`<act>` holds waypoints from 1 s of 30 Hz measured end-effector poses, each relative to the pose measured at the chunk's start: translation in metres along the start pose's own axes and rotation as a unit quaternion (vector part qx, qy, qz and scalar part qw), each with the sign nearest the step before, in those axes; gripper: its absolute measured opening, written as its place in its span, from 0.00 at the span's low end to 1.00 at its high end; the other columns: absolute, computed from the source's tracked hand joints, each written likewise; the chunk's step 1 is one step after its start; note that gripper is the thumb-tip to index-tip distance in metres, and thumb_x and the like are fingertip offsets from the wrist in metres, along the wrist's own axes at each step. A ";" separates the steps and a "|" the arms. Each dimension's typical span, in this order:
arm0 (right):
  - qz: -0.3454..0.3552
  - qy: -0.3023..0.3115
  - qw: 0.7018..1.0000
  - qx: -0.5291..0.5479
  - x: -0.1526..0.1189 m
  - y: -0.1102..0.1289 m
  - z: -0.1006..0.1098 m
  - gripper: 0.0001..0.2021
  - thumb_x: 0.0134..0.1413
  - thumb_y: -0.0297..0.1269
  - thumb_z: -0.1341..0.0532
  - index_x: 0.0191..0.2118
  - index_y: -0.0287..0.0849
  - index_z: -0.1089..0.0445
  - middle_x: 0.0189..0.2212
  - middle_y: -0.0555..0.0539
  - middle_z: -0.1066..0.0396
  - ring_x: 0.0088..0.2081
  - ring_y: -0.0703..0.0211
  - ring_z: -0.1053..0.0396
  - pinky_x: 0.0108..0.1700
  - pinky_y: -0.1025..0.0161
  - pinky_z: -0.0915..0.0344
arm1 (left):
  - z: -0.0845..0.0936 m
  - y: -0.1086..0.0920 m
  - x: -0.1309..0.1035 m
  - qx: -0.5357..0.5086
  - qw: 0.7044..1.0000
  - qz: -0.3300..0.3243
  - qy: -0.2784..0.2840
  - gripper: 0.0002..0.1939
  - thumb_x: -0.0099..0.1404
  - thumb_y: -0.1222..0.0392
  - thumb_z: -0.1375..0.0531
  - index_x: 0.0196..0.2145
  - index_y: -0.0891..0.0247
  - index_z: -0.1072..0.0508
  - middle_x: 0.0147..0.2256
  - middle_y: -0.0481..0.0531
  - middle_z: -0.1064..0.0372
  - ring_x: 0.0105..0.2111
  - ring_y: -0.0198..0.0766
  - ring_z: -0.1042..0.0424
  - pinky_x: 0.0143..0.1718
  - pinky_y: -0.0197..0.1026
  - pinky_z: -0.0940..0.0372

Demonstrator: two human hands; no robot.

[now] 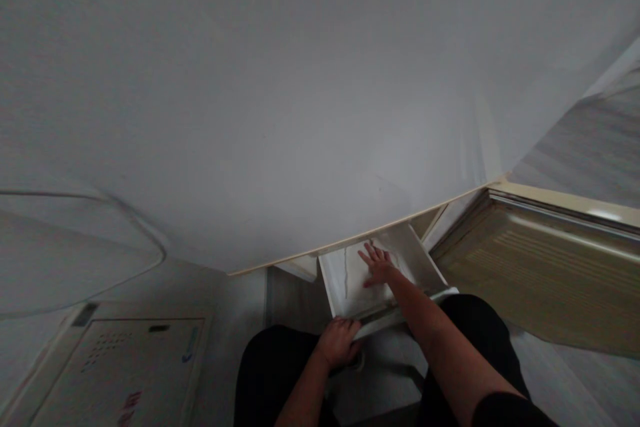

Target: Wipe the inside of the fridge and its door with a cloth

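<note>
A white drawer [435,273] stands pulled out below a large pale surface, between my knees. My left hand [339,341] is wrapped over the left end of the drawer's front edge. Inside the drawer, my right hand [377,265] has its fingers spread over a whitish sheet or liner [354,277] with an uneven edge. Whether the palm touches the sheet cannot be made out. The drawer's inside is dim, and my right hand and forearm hide part of it.
The pale surface [300,113] overhangs the drawer. A yellowish ribbed panel with a frame [550,280] lies to the right. At the lower left is a flat metal panel [125,360] with small slots. A cable [145,230] curves at the left.
</note>
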State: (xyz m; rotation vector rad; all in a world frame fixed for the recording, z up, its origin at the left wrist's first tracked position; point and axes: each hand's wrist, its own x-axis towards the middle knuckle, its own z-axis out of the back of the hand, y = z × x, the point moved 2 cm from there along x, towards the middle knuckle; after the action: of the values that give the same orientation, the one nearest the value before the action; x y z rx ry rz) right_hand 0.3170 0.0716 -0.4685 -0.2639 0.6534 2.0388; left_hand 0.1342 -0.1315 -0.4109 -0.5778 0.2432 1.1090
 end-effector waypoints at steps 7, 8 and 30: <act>-0.160 0.014 0.987 0.005 -0.031 -0.054 0.021 0.66 0.49 0.52 0.24 0.79 0.34 0.68 0.75 0.26 0.83 0.77 0.29 0.70 0.74 0.42 0.56 | 0.001 -0.001 -0.001 0.008 1.000 -0.009 -0.010 0.21 0.74 0.49 0.49 0.57 0.62 0.29 0.51 0.63 0.23 0.52 0.54 0.25 0.59 0.55 0.33; -0.176 0.013 0.984 0.002 -0.030 -0.047 0.017 0.69 0.47 0.54 0.24 0.78 0.33 0.70 0.74 0.25 0.85 0.77 0.24 0.71 0.73 0.37 0.57 | 0.001 -0.001 -0.001 0.008 1.000 -0.008 -0.010 0.22 0.74 0.49 0.49 0.57 0.62 0.29 0.50 0.63 0.23 0.52 0.54 0.25 0.59 0.55 0.33; 0.000 0.044 0.998 -0.034 -0.012 0.021 0.004 0.73 0.32 0.37 0.17 0.79 0.50 0.63 0.77 0.36 0.81 0.76 0.24 0.73 0.72 0.30 0.60 | -0.005 0.001 0.002 0.028 0.999 -0.011 -0.038 0.21 0.71 0.53 0.42 0.58 0.63 0.29 0.50 0.62 0.22 0.52 0.54 0.24 0.59 0.55 0.33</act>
State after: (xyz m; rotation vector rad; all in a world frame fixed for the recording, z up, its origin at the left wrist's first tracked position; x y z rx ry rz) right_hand 0.3054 0.0563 -0.4531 -0.3947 0.6394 2.0602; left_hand 0.1347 -0.1328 -0.4161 -0.4860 0.2008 1.0980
